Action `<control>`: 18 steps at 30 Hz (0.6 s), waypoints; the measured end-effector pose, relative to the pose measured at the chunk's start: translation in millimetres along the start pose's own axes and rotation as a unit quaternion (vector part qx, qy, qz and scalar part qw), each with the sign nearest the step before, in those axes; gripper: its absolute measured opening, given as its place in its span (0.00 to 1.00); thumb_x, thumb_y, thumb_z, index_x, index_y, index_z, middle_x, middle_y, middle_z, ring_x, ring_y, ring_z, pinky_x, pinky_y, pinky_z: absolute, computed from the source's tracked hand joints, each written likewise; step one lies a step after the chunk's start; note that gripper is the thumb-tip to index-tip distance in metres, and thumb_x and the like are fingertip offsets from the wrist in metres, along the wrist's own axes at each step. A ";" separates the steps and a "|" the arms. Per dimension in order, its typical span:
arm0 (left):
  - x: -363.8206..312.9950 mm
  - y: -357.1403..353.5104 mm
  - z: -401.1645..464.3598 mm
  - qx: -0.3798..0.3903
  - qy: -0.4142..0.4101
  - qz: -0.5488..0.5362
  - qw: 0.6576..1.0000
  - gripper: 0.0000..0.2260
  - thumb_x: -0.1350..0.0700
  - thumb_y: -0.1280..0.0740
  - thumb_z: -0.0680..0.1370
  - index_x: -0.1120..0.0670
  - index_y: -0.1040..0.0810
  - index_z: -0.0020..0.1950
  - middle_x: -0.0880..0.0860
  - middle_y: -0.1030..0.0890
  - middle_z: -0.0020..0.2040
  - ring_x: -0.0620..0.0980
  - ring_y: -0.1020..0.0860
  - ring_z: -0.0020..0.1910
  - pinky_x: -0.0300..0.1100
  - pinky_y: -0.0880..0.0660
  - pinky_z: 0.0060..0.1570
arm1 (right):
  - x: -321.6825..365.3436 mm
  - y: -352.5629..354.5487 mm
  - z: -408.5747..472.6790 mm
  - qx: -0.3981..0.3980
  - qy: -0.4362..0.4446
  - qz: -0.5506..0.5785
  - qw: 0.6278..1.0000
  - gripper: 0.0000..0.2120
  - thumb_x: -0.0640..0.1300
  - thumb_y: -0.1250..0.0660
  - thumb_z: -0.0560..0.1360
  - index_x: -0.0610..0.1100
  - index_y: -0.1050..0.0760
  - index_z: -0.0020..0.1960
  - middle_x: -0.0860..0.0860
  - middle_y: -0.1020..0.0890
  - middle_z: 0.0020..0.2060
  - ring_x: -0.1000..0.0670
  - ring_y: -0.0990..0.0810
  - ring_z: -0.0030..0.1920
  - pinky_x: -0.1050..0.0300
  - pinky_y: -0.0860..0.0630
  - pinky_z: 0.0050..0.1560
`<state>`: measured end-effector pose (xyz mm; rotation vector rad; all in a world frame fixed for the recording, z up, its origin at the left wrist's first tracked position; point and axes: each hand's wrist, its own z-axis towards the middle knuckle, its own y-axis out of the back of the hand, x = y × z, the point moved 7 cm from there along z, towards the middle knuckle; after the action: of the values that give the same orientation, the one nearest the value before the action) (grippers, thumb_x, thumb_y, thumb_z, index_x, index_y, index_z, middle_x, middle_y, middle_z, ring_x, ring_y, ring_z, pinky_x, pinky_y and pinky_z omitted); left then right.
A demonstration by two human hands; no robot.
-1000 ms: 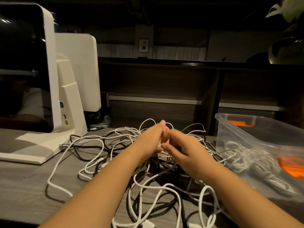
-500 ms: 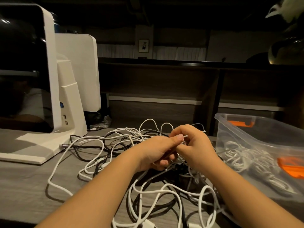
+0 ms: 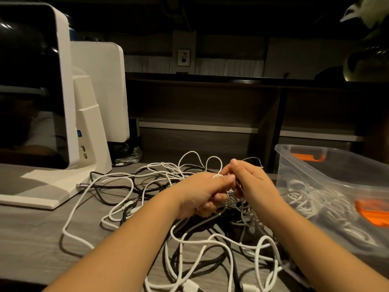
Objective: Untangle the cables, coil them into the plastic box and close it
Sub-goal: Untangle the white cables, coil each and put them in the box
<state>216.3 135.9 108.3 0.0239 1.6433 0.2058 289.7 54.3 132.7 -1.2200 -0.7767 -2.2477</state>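
At table centre, left hand (image 3: 202, 192) and right hand (image 3: 250, 182) both pinch white strands above the tangled cables (image 3: 189, 245). Plastic box (image 3: 315, 165), lid off, at three o'clock.

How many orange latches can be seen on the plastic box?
2. One orange latch sits at the far end of the plastic box, under its rim. The other orange latch is at the near right end. Others may lie outside the picture.
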 end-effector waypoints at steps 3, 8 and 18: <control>-2.9 5.7 2.0 -0.051 -0.014 -0.024 0.998 0.17 0.43 0.43 0.84 0.51 0.29 0.40 0.47 0.33 0.28 0.42 0.39 0.22 0.34 0.45 0.23 | 1.2 -0.3 -0.5 0.005 0.015 -0.022 1.000 0.17 0.49 0.45 0.83 0.41 0.21 0.49 0.40 0.19 0.40 0.45 0.22 0.40 0.51 0.25 0.43; -3.9 9.6 4.1 -0.090 -0.015 -0.049 0.995 0.21 0.40 0.48 0.84 0.53 0.29 0.42 0.49 0.32 0.28 0.44 0.37 0.23 0.36 0.42 0.24 | 0.4 3.0 1.5 -0.002 0.041 -0.113 0.993 0.08 0.45 0.38 0.81 0.49 0.23 0.46 0.49 0.19 0.37 0.46 0.21 0.39 0.45 0.22 0.43; -15.3 28.2 4.3 -0.254 -0.137 -0.006 0.957 0.16 0.48 0.45 0.85 0.54 0.24 0.47 0.50 0.24 0.33 0.44 0.29 0.24 0.36 0.33 0.26 | -4.3 6.0 6.0 -0.018 0.051 -0.175 0.983 0.09 0.46 0.37 0.81 0.55 0.20 0.46 0.51 0.20 0.32 0.57 0.25 0.32 0.62 0.28 0.34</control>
<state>218.8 161.9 127.3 -0.3356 1.2766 0.5860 299.2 54.5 133.2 -1.0381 -0.9770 -2.5927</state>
